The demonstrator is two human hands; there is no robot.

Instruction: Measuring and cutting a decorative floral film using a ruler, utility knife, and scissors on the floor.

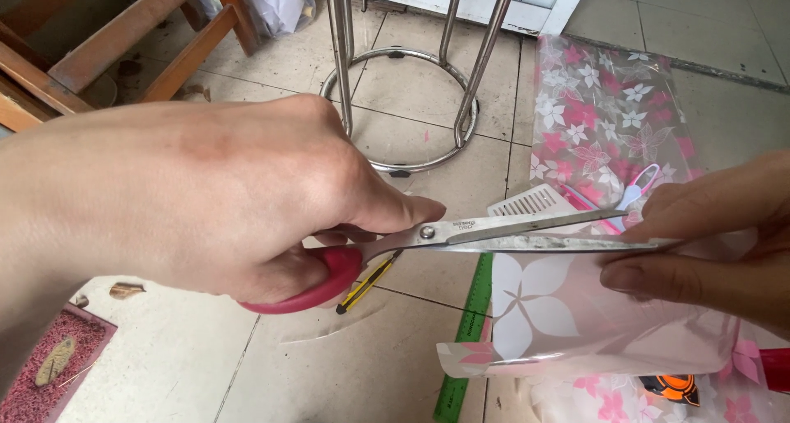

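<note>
Left hand [206, 201] grips my red-handled scissors [461, 238], blades parted over the flowered plastic sheet [568, 308]; right hand [708, 250] pinches that sheet taut just beyond the tips, steadying it above the green ruler [465, 341].

Red-handled scissors [494, 232] astride floral film [559, 308]

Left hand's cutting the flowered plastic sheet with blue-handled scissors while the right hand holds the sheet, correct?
Not quite: the scissors have red handles, not blue, as the head view shows. The rest stands: the left hand works them on the flowered plastic sheet while the right hand holds it.
</note>
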